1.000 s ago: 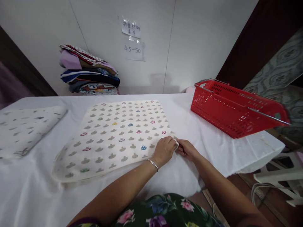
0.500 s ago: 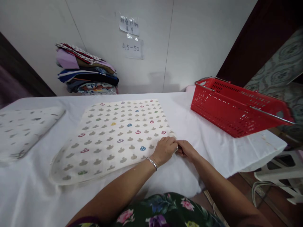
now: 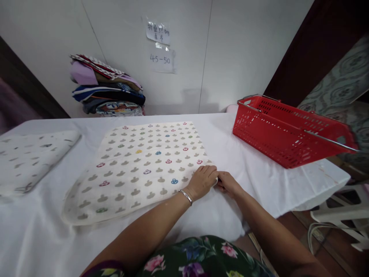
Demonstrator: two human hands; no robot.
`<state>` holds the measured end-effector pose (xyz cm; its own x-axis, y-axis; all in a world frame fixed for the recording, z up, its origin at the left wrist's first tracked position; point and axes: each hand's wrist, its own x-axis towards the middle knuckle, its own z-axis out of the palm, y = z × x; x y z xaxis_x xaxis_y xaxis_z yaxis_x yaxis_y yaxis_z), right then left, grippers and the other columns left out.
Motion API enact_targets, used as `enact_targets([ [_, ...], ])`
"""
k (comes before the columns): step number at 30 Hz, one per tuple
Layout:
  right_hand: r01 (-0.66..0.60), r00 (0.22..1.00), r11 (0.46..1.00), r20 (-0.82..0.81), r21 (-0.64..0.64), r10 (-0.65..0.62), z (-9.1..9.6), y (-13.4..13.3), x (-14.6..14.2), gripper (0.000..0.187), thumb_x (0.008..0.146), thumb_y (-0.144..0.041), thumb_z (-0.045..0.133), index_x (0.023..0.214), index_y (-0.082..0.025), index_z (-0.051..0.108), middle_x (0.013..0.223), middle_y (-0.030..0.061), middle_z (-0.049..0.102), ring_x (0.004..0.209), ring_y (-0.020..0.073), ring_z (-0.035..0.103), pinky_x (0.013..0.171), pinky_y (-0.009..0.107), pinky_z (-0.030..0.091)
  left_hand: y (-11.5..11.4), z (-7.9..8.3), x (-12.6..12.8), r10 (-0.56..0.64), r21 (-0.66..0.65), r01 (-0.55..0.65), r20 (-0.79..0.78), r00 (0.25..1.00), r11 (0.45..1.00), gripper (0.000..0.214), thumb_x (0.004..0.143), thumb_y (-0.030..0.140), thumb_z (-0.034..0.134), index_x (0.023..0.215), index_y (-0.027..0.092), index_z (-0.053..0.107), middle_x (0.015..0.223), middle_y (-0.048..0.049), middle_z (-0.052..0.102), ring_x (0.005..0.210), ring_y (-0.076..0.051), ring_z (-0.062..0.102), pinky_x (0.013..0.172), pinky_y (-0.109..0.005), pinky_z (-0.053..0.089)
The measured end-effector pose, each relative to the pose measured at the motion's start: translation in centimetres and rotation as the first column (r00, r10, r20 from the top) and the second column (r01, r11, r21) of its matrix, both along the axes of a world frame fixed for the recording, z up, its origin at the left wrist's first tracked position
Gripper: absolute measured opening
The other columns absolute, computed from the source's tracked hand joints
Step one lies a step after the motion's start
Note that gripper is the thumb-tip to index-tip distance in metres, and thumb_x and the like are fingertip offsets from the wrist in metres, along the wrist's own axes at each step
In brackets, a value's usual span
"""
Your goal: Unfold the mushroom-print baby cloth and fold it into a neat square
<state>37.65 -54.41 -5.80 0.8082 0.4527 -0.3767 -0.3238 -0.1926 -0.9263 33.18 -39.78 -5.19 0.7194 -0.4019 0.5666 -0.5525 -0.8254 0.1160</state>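
Observation:
A cream cloth (image 3: 150, 157) printed with grey and coloured mushrooms lies spread on the white-covered table (image 3: 221, 142), folded over at its left side. At its near right corner, my left hand (image 3: 202, 181) rests palm down with fingers curled over the edge. My right hand (image 3: 228, 182) meets it there, its fingers closed on the same corner. Both sets of fingertips are partly hidden. A silver bracelet (image 3: 186, 197) circles my left wrist.
Another folded white printed cloth (image 3: 31, 159) lies at the left. Behind the table's back edge stands a stack of folded fabrics (image 3: 109, 90). A red basket (image 3: 282, 130) with metal handles sits on the right, near a white plastic stool (image 3: 340, 215).
Both hands stay at the cloth's corner, with barely any movement. The whole view has shifted very slightly.

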Motion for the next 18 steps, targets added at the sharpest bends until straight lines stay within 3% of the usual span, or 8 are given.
enact_targets([
  [5, -0.004, 1.000, 1.000, -0.027, 0.001, 0.004, 0.03, -0.08, 0.11, 0.029, 0.075, -0.045, 0.047, 0.060, -0.021, 0.040, 0.043, -0.0087, 0.025, 0.036, 0.0066, 0.025, 0.036, 0.021, 0.015, 0.26, -0.44, 0.29, -0.058, 0.032, 0.055, 0.107, 0.993, 0.998, 0.018, 0.090, 0.013, 0.038, 0.097, 0.014, 0.054, 0.116, -0.0096, 0.056, 0.108, -0.018, 0.048, 0.087, -0.034, 0.041],
  [11, 0.001, 1.000, 1.000, -0.001, 0.014, -0.001, -0.46, -0.01, 0.27, 0.032, 0.075, -0.047, 0.048, 0.058, -0.021, 0.039, 0.043, -0.0089, 0.025, 0.036, 0.0059, 0.026, 0.036, 0.021, 0.016, 0.44, 0.20, 0.66, -0.147, 0.138, 0.134, 0.084, 0.986, 0.981, 0.020, 0.091, 0.011, 0.038, 0.090, 0.016, 0.057, 0.119, -0.0088, 0.056, 0.113, -0.019, 0.047, 0.088, -0.035, 0.040],
  [18, -0.030, 0.999, 0.999, -0.036, -0.013, 0.030, -0.28, -0.08, 0.45, 0.027, 0.075, -0.043, 0.047, 0.062, -0.021, 0.041, 0.042, -0.0095, 0.028, 0.033, 0.0053, 0.027, 0.034, 0.021, 0.013, 0.70, 0.44, 0.91, -0.111, 0.165, 0.085, 0.153, 0.982, 0.983, 0.021, 0.091, 0.013, 0.039, 0.089, 0.016, 0.059, 0.117, -0.0061, 0.058, 0.106, -0.018, 0.051, 0.087, -0.034, 0.041],
])
